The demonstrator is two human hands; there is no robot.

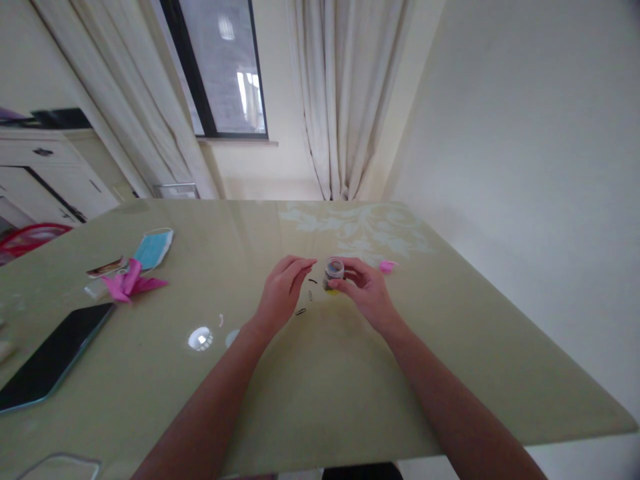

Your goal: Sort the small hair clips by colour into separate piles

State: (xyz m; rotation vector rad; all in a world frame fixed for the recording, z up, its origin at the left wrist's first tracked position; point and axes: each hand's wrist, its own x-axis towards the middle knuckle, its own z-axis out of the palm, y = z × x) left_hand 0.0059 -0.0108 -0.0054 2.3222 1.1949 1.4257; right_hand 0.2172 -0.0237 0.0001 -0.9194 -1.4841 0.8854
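My right hand [367,288] is wrapped round a small clear jar [334,270] that stands on the green glass table [350,373]; something yellow shows at the jar's base. My left hand [283,290] hovers just left of the jar with its fingers curved and pinched together near the tips; what they hold, if anything, is too small to make out. A few small dark clips [301,311] lie on the table between the two hands. A small pink thing [387,267] lies just behind my right hand.
At the left lie a dark tablet [55,353], a pink crumpled wrapper [129,283], a blue face mask [154,248] and a small card [106,268]. A red basket [25,239] sits past the table's left edge. Curtains, a window and a white wall stand behind.
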